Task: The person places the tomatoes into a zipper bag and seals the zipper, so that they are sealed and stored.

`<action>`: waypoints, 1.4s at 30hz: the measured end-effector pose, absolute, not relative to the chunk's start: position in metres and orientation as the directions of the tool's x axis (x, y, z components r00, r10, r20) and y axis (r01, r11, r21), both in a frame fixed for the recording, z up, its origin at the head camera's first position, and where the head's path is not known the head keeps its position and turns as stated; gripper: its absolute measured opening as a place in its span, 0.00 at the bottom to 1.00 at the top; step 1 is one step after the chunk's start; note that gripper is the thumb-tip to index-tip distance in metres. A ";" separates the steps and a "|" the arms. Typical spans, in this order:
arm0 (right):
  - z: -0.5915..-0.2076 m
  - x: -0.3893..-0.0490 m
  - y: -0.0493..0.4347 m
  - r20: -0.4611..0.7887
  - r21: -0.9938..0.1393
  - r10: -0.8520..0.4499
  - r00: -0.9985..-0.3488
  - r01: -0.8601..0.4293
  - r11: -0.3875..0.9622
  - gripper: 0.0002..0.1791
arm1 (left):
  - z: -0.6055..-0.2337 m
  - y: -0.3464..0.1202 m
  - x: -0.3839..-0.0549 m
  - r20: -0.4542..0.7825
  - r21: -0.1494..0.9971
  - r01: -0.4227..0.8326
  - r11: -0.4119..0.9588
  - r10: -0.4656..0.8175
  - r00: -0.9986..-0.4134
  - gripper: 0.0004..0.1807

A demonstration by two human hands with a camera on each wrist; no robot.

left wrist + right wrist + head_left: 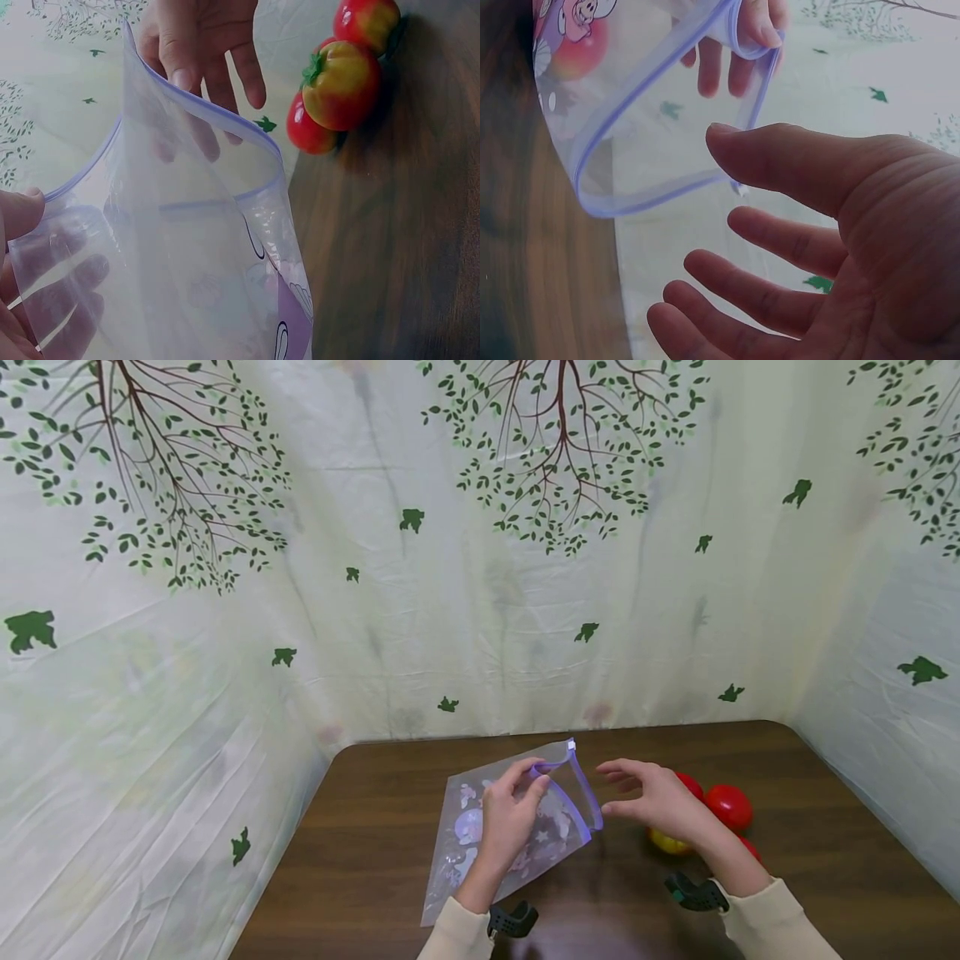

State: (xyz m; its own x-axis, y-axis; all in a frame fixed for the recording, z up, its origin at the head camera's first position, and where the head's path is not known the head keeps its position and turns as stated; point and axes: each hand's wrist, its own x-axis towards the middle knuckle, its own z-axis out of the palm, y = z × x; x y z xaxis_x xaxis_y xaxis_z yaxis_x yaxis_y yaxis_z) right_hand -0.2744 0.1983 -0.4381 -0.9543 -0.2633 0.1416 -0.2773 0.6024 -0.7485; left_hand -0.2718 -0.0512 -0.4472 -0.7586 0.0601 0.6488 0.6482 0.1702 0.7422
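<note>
1. The left hand (pixel 508 822) grips the clear plastic bag (pixel 553 839) near its mouth, thumb on one side of the film and fingers showing through it.
2. That bag is at the head view's 6 o'clock, above the brown table (pixel 337 868); its purple-edged mouth gapes toward 2 o'clock.
3. A white slider (pixel 572 745) sits at the far corner of the mouth, at the bag's 1 o'clock; pale cartoon prints cover the film.
4. The right hand (pixel 660 795), at the left hand's 3 o'clock, holds nothing; its thumb and fingers are spread apart, just beside the bag's mouth.
5. Round red-and-yellow fruits (pixel 729 807) cluster on the table at the right hand's 3 o'clock, partly hidden by that arm; the left wrist view shows a green leafy top on one.
6. Each wrist carries a dark band (pixel 513 919) beside a cream sleeve (pixel 459 935).
7. Behind the table hangs a pale cloth (pixel 487 635) with scattered green leaves and printed trees at 10, 12 and 2 o'clock.
</note>
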 end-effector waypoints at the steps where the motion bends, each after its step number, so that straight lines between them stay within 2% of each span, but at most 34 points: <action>1: -0.438 -0.274 0.200 0.150 -0.739 -0.268 -0.952 -0.288 0.609 0.32 | -0.447 -0.051 -0.272 0.647 0.744 0.647 0.169 0.061 -0.760 0.12; 15: -0.451 -0.269 0.219 0.180 -0.660 -0.258 -0.949 -0.311 0.684 0.32 | -0.449 -0.053 -0.273 0.660 0.730 0.659 0.182 0.063 -0.749 0.12; 23: -0.458 -0.267 0.225 0.157 -0.640 -0.243 -0.957 -0.286 0.713 0.34 | -0.449 -0.051 -0.270 0.620 0.765 0.620 0.172 0.062 -0.782 0.12; 29: -0.462 -0.266 0.228 0.147 -0.615 -0.241 -0.959 -0.279 0.737 0.35 | -0.449 -0.050 -0.271 0.617 0.769 0.617 0.166 0.061 -0.785 0.12; 42: -0.464 -0.264 0.238 0.144 -0.563 -0.218 -0.965 -0.261 0.784 0.34 | -0.478 -0.053 -0.296 0.615 0.765 0.614 0.196 0.064 -0.786 0.13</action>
State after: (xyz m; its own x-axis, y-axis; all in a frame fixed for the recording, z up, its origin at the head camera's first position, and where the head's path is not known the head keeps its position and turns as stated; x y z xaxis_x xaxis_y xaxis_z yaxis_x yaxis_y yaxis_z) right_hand -0.2639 0.2380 -0.4644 -0.9652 -0.2181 0.1441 -0.2612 0.7843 -0.5627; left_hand -0.2959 -0.0532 -0.4783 -0.7860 0.0639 0.6150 0.6141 0.1957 0.7646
